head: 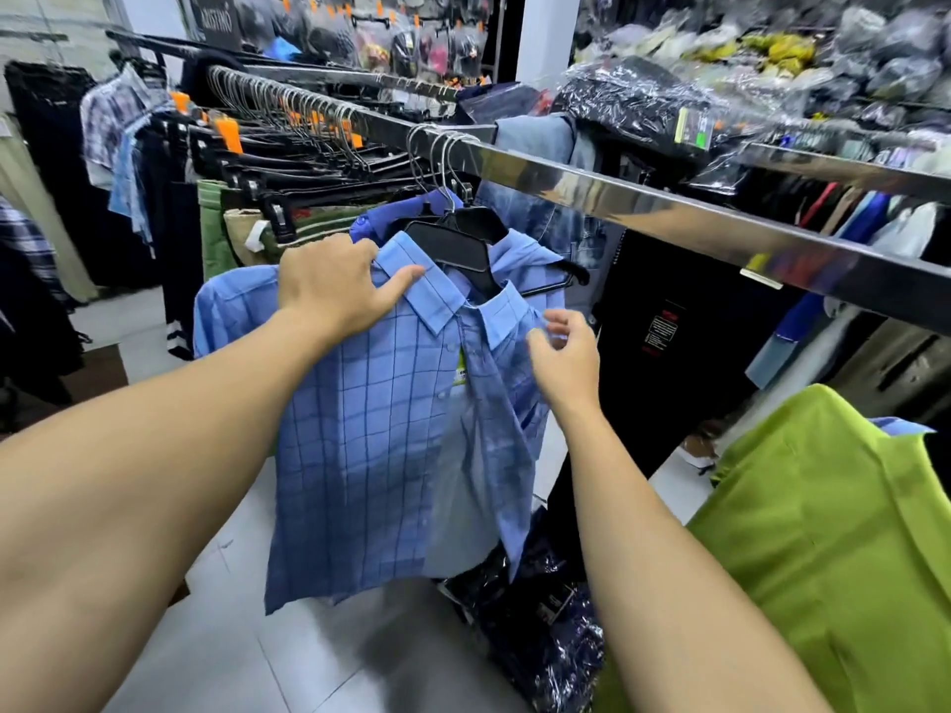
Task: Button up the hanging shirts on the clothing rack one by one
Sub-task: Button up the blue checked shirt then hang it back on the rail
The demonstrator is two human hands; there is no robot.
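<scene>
- Plaid and dark clothes (118, 141) hang at far left, past them a row of black clip hangers (288, 162) with orange tags on a rail.
- Green and tan trousers (226, 234) hang below those clips.
- Left hand (329, 285) lies on the blue checked shirt (360, 445) at its shoulder, fingers curled over the fabric behind the collar (432, 295), thumb stretched along the collar; it grasps the shirt there.
- Shirt hangs on a black hanger (453, 239) from the chrome rail (643, 198), mid-frame, front open below the collar, a yellow-green tag (460, 373) showing in the gap.
- Behind it hang two more hooks and another blue shirt (525, 249).
- Right hand (566, 357) is at the shirt's other shoulder, fingers loosely bent, fingertips touching the fabric by the collar; whether it pinches the cloth I cannot tell.
- Denim garment (545, 146) is draped over the rail beyond.
- Black bagged clothes (633, 105) rest on the rail; more bags fill the shelves behind.
- Lime-green cloth (823, 532) lies at lower right.
- Grey tile floor (288, 661) below, with a dark plastic-wrapped bundle (535, 635) on it.
</scene>
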